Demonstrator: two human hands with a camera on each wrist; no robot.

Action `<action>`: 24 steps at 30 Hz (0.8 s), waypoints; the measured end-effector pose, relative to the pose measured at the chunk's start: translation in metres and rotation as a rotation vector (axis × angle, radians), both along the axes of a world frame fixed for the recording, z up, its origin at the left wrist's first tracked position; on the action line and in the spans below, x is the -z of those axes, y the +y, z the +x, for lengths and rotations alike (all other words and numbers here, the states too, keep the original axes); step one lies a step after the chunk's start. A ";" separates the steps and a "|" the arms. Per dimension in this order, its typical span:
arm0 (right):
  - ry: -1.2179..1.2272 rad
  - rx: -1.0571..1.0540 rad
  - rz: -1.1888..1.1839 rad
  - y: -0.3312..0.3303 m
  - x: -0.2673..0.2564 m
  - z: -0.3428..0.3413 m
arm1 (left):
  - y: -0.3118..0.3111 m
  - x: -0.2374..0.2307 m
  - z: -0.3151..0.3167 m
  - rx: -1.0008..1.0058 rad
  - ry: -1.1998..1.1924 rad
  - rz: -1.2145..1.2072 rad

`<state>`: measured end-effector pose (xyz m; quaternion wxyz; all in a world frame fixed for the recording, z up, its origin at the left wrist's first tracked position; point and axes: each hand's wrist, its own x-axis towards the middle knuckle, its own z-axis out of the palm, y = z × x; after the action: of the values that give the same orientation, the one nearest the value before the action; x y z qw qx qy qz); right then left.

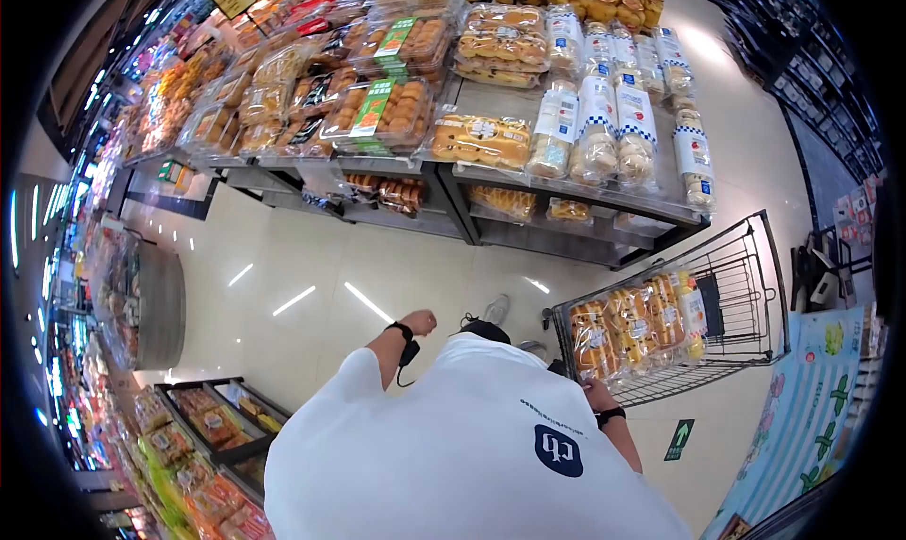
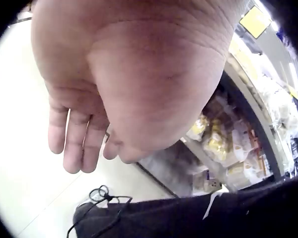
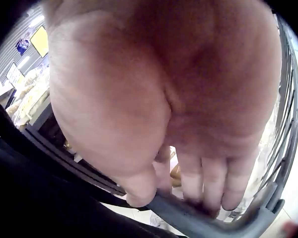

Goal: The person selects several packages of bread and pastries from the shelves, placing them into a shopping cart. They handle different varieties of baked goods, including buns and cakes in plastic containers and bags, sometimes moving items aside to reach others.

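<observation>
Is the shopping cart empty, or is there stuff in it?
Partly filled: in the head view, packs of bread lie in the shopping cart, with space left beside them.

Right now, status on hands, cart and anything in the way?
Left hand empty, fingers relaxed. Right hand on cart handle. Packaged bread inside cart. Display shelf close alongside.

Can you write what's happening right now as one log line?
Right hand: holding cart handle | Left hand: empty | Cart: bread packs inside | Display stand: more bread packs
</observation>
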<state>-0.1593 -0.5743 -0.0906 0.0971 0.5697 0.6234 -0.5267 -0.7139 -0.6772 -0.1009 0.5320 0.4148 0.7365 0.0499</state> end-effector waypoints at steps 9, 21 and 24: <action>-0.086 -0.052 -0.034 -0.006 -0.038 0.002 | -0.174 -0.003 -0.033 -0.188 0.434 -0.397; -0.341 0.009 0.193 -0.065 0.032 -0.010 | -0.184 -0.094 -0.284 -0.419 0.869 0.213; -0.485 -0.245 0.225 -0.074 0.057 -0.014 | -0.195 -0.047 -0.349 -0.425 0.672 0.286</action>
<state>-0.1731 -0.6479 -0.1472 0.2424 0.6064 0.7007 -0.2872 -1.0627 -0.8718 -0.0541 0.1771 0.3164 0.9239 0.1222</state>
